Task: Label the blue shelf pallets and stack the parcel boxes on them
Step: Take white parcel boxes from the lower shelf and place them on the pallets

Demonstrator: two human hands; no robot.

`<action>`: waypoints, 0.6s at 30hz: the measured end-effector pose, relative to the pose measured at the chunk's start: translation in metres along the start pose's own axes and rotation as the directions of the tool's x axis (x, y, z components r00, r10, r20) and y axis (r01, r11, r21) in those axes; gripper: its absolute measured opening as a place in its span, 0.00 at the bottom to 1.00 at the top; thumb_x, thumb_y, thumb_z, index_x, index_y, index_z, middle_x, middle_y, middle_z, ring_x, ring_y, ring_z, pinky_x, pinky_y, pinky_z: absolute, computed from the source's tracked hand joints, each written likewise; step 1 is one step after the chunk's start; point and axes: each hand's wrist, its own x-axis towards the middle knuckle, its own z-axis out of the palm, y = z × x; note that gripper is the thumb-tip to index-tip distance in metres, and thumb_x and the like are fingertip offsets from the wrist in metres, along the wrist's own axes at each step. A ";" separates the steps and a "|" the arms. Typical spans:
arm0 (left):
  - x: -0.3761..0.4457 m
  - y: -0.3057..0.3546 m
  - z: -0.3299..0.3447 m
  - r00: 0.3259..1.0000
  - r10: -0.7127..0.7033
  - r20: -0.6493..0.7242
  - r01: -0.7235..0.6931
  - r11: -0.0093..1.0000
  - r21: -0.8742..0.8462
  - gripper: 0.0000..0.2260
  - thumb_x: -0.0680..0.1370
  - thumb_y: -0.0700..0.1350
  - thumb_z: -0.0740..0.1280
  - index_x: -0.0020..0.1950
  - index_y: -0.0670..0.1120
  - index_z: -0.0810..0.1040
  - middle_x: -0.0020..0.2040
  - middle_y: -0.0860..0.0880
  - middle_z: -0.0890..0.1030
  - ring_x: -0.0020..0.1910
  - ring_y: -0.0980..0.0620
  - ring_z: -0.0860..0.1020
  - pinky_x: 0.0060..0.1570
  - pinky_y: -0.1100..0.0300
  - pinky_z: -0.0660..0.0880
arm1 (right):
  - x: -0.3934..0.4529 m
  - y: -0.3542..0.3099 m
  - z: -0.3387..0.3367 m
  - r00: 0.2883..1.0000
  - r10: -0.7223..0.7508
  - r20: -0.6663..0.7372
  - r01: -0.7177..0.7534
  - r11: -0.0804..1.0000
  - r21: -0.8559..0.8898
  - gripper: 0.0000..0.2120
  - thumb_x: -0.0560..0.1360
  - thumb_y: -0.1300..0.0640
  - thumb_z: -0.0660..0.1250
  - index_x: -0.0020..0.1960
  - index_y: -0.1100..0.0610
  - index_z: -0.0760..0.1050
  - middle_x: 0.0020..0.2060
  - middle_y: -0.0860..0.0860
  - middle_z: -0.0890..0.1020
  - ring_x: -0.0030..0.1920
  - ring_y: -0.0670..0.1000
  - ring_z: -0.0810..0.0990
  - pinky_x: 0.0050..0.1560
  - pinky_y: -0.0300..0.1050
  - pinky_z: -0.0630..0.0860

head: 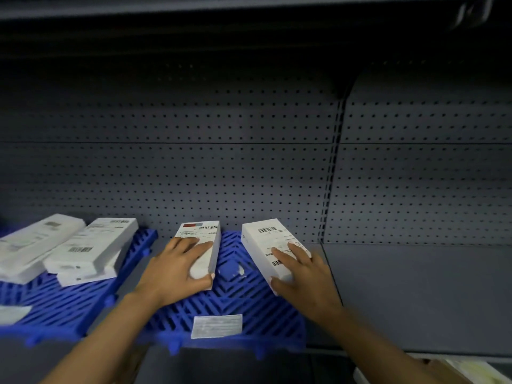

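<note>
Two blue slatted pallets lie side by side on a grey shelf. The middle pallet (249, 309) carries a white label (216, 325) near its front edge and two white parcel boxes. My left hand (177, 270) grips the left box (201, 239) from above, fingers wrapped over its near end. My right hand (302, 275) grips the right box (266, 239), which lies at an angle. The left pallet (61, 303) holds a stack of several white boxes (91, 250) and has a white label (13, 314) at its front left.
A grey perforated back panel (221, 176) rises behind the pallets. Bare grey shelf (415, 295) extends to the right of the middle pallet. A pale carton corner (476, 372) shows at the bottom right, below the shelf edge. An upper shelf (221, 6) overhangs.
</note>
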 end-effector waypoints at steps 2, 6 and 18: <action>-0.003 -0.012 0.005 0.999 0.021 0.035 -0.022 1.000 0.006 0.40 0.64 0.72 0.49 0.74 0.60 0.60 0.73 0.55 0.63 0.71 0.53 0.57 0.58 0.50 0.73 | 0.003 -0.008 0.006 1.000 0.005 -0.004 -0.005 0.999 -0.045 0.32 0.73 0.32 0.54 0.74 0.38 0.54 0.76 0.46 0.55 0.71 0.55 0.56 0.70 0.54 0.58; -0.009 -0.023 0.019 0.997 0.071 0.007 -0.071 0.997 -0.011 0.38 0.66 0.71 0.55 0.73 0.57 0.65 0.71 0.53 0.67 0.69 0.52 0.59 0.53 0.48 0.77 | 0.003 -0.014 0.016 1.000 0.026 -0.014 -0.028 0.989 -0.144 0.39 0.65 0.29 0.42 0.74 0.39 0.55 0.76 0.46 0.56 0.70 0.56 0.57 0.67 0.55 0.60; -0.012 -0.003 0.002 0.996 0.075 0.048 -0.078 0.994 0.072 0.45 0.64 0.79 0.41 0.76 0.58 0.54 0.76 0.53 0.58 0.74 0.50 0.55 0.68 0.43 0.59 | -0.002 -0.015 0.013 1.000 0.012 0.015 -0.009 0.984 -0.180 0.48 0.60 0.21 0.34 0.76 0.41 0.46 0.77 0.49 0.49 0.76 0.58 0.44 0.74 0.61 0.45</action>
